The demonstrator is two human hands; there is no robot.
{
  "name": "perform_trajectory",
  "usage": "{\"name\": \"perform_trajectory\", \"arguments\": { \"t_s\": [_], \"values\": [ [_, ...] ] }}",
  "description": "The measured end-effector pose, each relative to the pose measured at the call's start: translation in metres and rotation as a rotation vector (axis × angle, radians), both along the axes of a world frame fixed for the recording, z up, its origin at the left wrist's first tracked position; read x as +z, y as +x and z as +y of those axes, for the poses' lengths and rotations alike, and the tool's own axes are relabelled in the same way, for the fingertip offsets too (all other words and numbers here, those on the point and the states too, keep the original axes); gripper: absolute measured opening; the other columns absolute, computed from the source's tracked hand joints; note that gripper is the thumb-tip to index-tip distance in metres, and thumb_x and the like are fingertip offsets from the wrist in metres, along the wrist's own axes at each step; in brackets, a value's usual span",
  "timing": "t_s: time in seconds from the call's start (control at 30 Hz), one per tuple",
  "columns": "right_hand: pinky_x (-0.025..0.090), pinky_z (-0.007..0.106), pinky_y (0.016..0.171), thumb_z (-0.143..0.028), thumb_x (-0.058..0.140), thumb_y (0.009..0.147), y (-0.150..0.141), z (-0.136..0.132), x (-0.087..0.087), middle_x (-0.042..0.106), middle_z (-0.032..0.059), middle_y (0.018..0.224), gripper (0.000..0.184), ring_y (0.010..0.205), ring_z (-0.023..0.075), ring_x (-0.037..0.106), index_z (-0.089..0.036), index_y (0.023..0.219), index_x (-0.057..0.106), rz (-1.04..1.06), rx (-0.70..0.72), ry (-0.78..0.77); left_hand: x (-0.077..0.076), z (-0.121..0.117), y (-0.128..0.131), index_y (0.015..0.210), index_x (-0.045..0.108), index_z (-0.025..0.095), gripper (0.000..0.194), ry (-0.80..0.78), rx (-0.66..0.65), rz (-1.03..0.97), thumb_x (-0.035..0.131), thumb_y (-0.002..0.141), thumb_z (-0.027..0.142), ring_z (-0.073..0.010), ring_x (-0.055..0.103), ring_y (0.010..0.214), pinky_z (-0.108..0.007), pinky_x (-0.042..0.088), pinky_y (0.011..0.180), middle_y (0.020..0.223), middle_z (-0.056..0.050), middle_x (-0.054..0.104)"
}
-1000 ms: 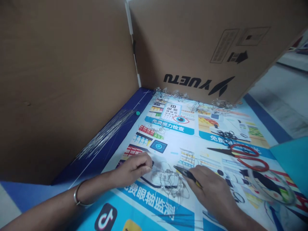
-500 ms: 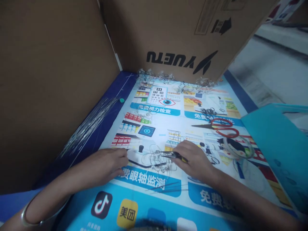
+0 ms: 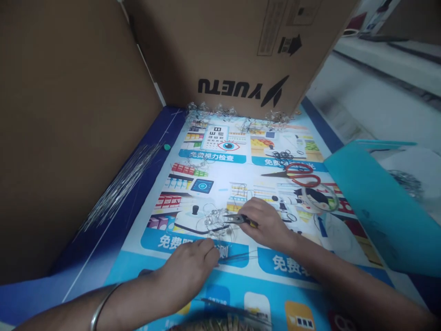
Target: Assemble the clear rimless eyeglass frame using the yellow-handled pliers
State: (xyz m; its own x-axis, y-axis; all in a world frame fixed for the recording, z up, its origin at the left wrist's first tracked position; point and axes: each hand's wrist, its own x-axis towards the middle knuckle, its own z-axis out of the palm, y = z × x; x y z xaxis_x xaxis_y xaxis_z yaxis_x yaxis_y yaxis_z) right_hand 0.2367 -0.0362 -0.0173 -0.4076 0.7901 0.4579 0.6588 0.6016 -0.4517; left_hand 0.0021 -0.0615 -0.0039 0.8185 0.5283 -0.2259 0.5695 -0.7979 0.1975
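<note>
Right hand (image 3: 265, 225) gripped round pliers (image 3: 237, 219), tips pointing left at wire tangle (image 3: 217, 224), mid-surface; contact unclear. Left hand (image 3: 189, 269) nearer, fingers curled beside dark wires (image 3: 239, 256); can't tell if it's holding any. Red-handled scissors (image 3: 303, 176) far right of the tangle, clear ring (image 3: 336, 201) just nearer. Straight wire bundle (image 3: 120, 186) at left, by cardboard (image 3: 69, 115).

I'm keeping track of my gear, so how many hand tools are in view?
2: pliers in the right hand, and red-handled scissors lying on the printed sheet, beyond that hand. Others may be hidden behind the turquoise box.
</note>
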Motion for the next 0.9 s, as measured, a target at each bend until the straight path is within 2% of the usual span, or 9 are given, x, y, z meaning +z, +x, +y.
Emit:
{"name": "perform_trajectory", "arguments": {
  "t_s": [0.17, 0.3, 0.43, 0.57, 0.67, 0.73, 0.8, 0.9],
  "values": [
    [0.044, 0.033, 0.071, -0.023, 0.05, 0.082, 0.011, -0.008, 0.003, 0.062, 0.006, 0.08, 0.011, 0.078, 0.018, 0.054, -0.018, 0.086, 0.059, -0.057, -0.06, -0.019, 0.004, 0.001, -0.002, 0.088, 0.053, 0.016, 0.02, 0.037, -0.039, 0.032, 0.042, 0.08, 0.002, -0.0203, 0.054, 0.068, -0.03, 0.046, 0.057, 0.082, -0.007, 0.057],
    [0.043, 0.034, 0.071, -0.018, 0.052, 0.08, 0.024, -0.014, 0.008, 0.062, 0.0068, 0.08, 0.009, 0.079, 0.0198, 0.054, -0.017, 0.084, 0.06, -0.147, -0.164, -0.022, 0.018, 0.006, -0.006, 0.091, 0.052, 0.016, 0.027, -0.044, -0.136, 0.052, 0.05, 0.069, 0.001, -0.024, 0.055, 0.071, -0.035, 0.047, 0.059, 0.088, -0.009, 0.059],
    [0.043, 0.035, 0.073, -0.019, 0.053, 0.082, 0.034, -0.006, 0.01, 0.063, 0.0072, 0.083, 0.01, 0.08, 0.0211, 0.055, -0.017, 0.088, 0.06, -0.201, -0.291, -0.005, 0.025, 0.008, -0.01, 0.089, 0.053, 0.016, 0.023, -0.029, -0.19, -0.004, 0.056, 0.069, 0.006, -0.0244, 0.057, 0.071, -0.033, 0.045, 0.059, 0.088, -0.009, 0.062],
    [0.044, 0.036, 0.077, -0.021, 0.053, 0.084, 0.029, 0.016, 0.014, 0.062, 0.0073, 0.089, 0.011, 0.086, 0.0216, 0.054, -0.018, 0.092, 0.06, -0.219, -0.334, -0.016, 0.01, 0.009, -0.016, 0.087, 0.053, 0.017, 0.011, 0.044, -0.246, -0.189, 0.058, 0.077, 0.018, -0.0206, 0.056, 0.065, -0.029, 0.04, 0.056, 0.082, -0.006, 0.062],
    [0.044, 0.034, 0.079, -0.021, 0.056, 0.083, 0.013, 0.034, 0.018, 0.062, 0.0062, 0.093, 0.011, 0.091, 0.0204, 0.053, -0.019, 0.092, 0.062, -0.233, -0.294, -0.049, -0.005, 0.012, -0.019, 0.094, 0.052, 0.018, 0.013, 0.092, -0.27, -0.282, 0.055, 0.083, 0.024, -0.02, 0.055, 0.065, -0.028, 0.037, 0.056, 0.078, -0.005, 0.06],
    [0.043, 0.033, 0.081, -0.023, 0.06, 0.08, 0.003, 0.043, 0.018, 0.061, 0.0052, 0.098, 0.013, 0.095, 0.0199, 0.052, -0.021, 0.092, 0.063, -0.247, -0.24, -0.077, -0.007, 0.013, -0.02, 0.093, 0.053, 0.019, 0.011, 0.093, -0.284, -0.324, 0.053, 0.084, 0.025, -0.0193, 0.054, 0.064, -0.027, 0.036, 0.054, 0.076, -0.004, 0.06],
    [0.042, 0.032, 0.081, -0.024, 0.064, 0.077, -0.004, 0.047, 0.017, 0.061, 0.0043, 0.097, 0.014, 0.095, 0.0198, 0.051, -0.022, 0.091, 0.064, -0.263, -0.195, -0.109, 0.0, 0.014, -0.02, 0.089, 0.053, 0.019, 0.008, 0.073, -0.301, -0.356, 0.054, 0.084, 0.025, -0.018, 0.053, 0.062, -0.026, 0.034, 0.052, 0.075, -0.004, 0.059],
    [0.042, 0.033, 0.08, -0.024, 0.064, 0.076, -0.002, 0.045, 0.012, 0.061, 0.0044, 0.089, 0.011, 0.089, 0.0196, 0.052, -0.02, 0.087, 0.063, -0.279, -0.182, -0.158, 0.023, 0.016, -0.02, 0.086, 0.053, 0.019, 0.006, 0.003, -0.245, -0.34, 0.057, 0.082, 0.021, -0.0167, 0.053, 0.062, -0.025, 0.036, 0.053, 0.077, -0.002, 0.06]
  ]
}}
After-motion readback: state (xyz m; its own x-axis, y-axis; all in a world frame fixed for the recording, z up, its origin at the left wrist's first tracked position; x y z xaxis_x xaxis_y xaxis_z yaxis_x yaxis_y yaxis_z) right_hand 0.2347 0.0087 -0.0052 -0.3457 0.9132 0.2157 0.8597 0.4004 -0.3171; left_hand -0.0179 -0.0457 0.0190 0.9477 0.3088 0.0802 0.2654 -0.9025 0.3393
